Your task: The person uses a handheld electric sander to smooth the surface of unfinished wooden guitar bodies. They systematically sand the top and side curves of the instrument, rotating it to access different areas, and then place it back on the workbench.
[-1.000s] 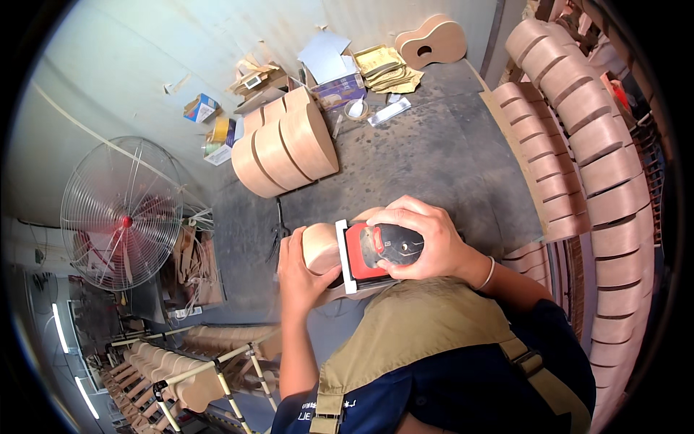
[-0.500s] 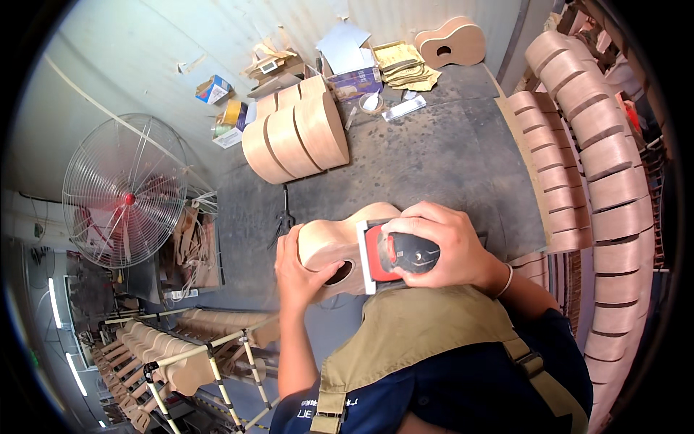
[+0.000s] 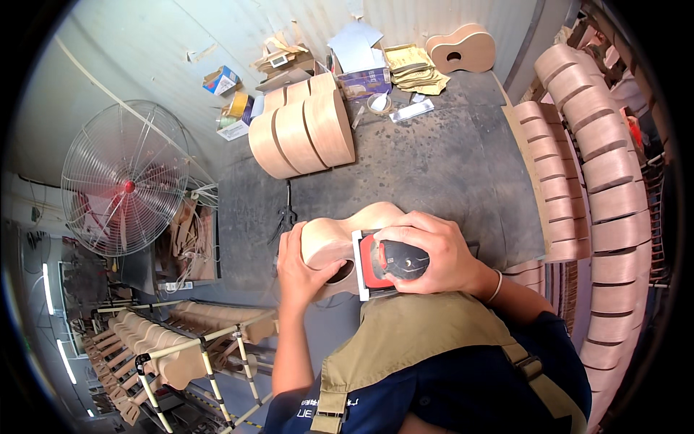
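Note:
A pale wooden body of a ukulele or small guitar stands on its edge at the near side of the bench, its sound-hole face turned toward me. My left hand grips its left end, with the thumb at the rim of the dark sound hole. Wrapped over the black-and-red electric sander is my right hand. The sander's white-edged pad lies against the body's face, right of the hole. The pad's contact surface is hidden.
Several wooden bodies stand together farther back on the dark bench. Yellow sandpaper sheets, boxes and another body lie at the far edge. Stacked bodies line the right; a caged fan and racks are left.
The sander has shifted slightly left and toward me across the body's face, with my right hand on it. My left hand keeps its grip. The whole view has tilted a little.

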A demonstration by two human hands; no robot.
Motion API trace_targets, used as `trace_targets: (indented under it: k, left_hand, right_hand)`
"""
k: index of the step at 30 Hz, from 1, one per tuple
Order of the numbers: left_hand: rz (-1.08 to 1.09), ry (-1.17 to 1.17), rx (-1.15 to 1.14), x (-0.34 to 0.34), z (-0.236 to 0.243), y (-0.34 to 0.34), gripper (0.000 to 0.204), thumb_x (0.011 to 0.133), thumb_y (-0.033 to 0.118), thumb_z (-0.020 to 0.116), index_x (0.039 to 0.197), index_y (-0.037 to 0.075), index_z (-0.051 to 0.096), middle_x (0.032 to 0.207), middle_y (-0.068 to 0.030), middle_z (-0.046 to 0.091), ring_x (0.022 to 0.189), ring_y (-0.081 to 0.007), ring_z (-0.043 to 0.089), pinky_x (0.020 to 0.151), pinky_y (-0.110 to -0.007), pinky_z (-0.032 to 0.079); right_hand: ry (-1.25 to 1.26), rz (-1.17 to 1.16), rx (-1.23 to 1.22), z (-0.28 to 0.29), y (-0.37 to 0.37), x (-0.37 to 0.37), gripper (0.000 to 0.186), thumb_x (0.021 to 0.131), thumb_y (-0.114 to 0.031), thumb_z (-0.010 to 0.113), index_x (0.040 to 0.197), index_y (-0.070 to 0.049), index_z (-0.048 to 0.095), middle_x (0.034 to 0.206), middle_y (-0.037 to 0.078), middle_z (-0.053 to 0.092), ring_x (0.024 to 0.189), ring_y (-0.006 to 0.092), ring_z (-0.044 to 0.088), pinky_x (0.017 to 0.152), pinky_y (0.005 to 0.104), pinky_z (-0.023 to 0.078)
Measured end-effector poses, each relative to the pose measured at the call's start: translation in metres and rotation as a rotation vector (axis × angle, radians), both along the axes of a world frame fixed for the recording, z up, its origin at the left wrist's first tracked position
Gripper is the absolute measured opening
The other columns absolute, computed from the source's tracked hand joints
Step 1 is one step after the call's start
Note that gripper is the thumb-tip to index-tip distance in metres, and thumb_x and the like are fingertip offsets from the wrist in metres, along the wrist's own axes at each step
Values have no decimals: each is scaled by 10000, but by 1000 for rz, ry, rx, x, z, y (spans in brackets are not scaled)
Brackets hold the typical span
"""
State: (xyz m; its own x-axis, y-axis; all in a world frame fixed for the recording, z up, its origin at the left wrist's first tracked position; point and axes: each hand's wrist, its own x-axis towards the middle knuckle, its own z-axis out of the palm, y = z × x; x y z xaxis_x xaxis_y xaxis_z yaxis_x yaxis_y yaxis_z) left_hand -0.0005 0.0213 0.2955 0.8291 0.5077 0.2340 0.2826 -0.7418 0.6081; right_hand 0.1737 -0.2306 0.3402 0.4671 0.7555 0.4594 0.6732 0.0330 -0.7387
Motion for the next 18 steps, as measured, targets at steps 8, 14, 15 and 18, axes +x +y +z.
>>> trace_targets:
  k: [8, 14, 15, 18]
  left_hand:
    - [-36, 34, 4, 0, 0, 1, 1022, 614, 282, 1054, 1501, 47, 605, 1332, -184, 658, 1207, -413, 685, 1015, -510, 585]
    - [-31, 31, -26, 0, 1, 0, 1008, 617, 279, 1050, 1495, 48, 612, 1322, -184, 664, 1196, -419, 687, 1010, -509, 585]
    - [-35, 20, -21, 0, 2, 0, 996, 606, 274, 1053, 1474, 35, 626, 1298, -185, 674, 1175, -413, 693, 1002, -506, 588]
    - [-56, -2, -9, 3, 3, -2, 970, 585, 264, 1060, 1430, 11, 654, 1247, -184, 696, 1134, -401, 705, 983, -499, 592]
  right_hand:
    - [55, 30, 52, 9, 6, 7, 594, 681, -176, 955, 1252, -113, 804, 1182, 98, 761, 1013, 316, 782, 896, 414, 650]
    - [0, 67, -63, 8, 1, 17, 604, 688, -195, 955, 1267, -113, 803, 1161, 112, 753, 1010, 317, 779, 889, 395, 643]
    - [36, 80, -65, 12, 1, 19, 608, 687, -195, 955, 1269, -107, 803, 1161, 116, 757, 1011, 318, 779, 890, 392, 640]
    - [138, 124, -47, 21, 5, 26, 597, 703, -200, 951, 1272, -101, 802, 1156, 121, 772, 1014, 322, 781, 895, 393, 634]
